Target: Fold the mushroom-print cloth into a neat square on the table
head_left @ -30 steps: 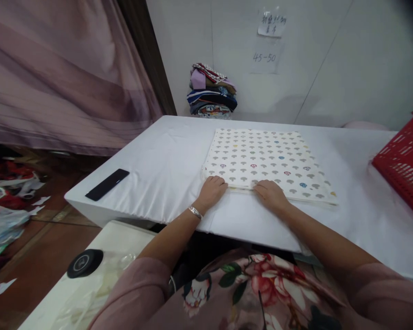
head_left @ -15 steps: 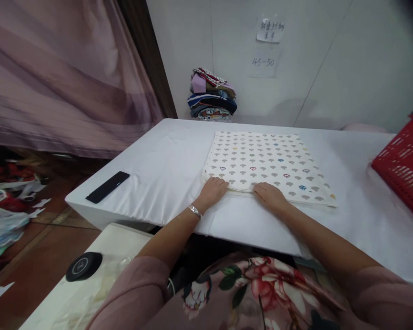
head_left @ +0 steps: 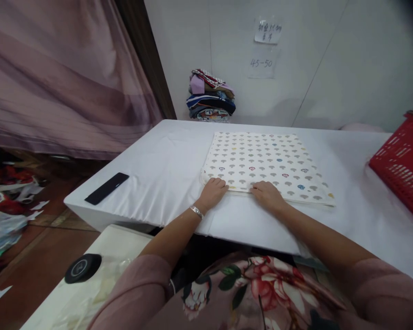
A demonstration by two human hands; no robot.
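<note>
A folded white cloth [head_left: 261,160] with grey, red, blue and yellow mushroom-like prints lies flat on the white-covered table [head_left: 158,169]. My left hand [head_left: 214,191], with a silver bracelet at the wrist, grips the cloth's near edge close to its left corner. Further right along that same edge, my right hand [head_left: 266,195] has its fingers closed on the cloth. Both hands are apart from each other, with a stretch of the layered edge showing between them. The fingertips' undersides are hidden.
A black phone-like object [head_left: 107,188] rests at the table's left. At the right stands a red basket [head_left: 404,160]. Stacked folded fabrics [head_left: 211,98] sit behind the far edge. A round black object [head_left: 83,268] lies on a white surface at lower left.
Both hands keep hold of the near edge, and a little more of the printed edge shows between them. The view has shifted slightly.
</note>
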